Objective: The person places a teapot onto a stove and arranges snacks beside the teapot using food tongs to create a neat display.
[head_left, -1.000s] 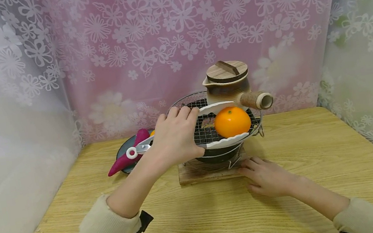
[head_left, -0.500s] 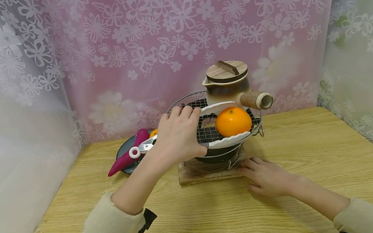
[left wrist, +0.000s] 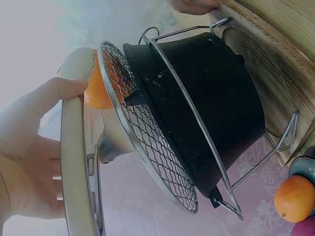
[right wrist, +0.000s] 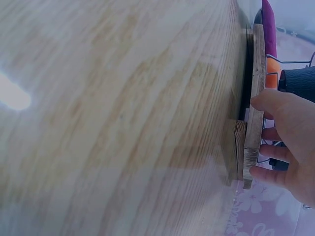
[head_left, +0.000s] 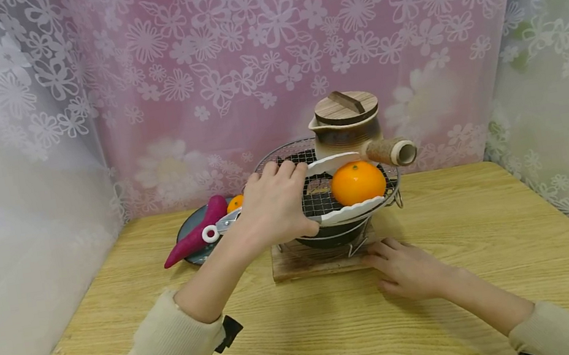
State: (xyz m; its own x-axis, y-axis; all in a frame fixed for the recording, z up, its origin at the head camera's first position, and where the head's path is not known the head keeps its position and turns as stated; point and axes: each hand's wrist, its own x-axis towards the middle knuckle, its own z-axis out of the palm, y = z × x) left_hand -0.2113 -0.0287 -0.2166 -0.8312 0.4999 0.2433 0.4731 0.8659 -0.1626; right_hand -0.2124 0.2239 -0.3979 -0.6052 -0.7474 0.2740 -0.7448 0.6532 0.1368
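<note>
My left hand (head_left: pixel 275 207) grips a pair of tongs (left wrist: pixel 78 167), thumb on one arm and fingers behind the other. The white scalloped tips (head_left: pixel 354 211) of the tongs spread on either side of an orange (head_left: pixel 358 182), which sits on the round wire mesh (head_left: pixel 318 203) of a small black grill (left wrist: pixel 197 103). Behind the orange stands a brown-and-cream teapot (head_left: pixel 348 137) with a wooden lid and a side handle. At the right front corner of the wooden board (head_left: pixel 321 266) under the grill, my right hand (head_left: pixel 408 269) holds the board's edge between thumb and fingers.
Left of the grill, a dark plate (head_left: pixel 188 225) on the table (head_left: pixel 287 338) bears a purple horn-shaped thing (head_left: pixel 195 235) and a smaller orange (head_left: pixel 235 202). A pink flowered curtain (head_left: pixel 223 75) hangs along the table's back edge.
My left hand and the tongs have shifted slightly to the right, and the orange between the tips has moved a little right too. The right hand stays at the board.
</note>
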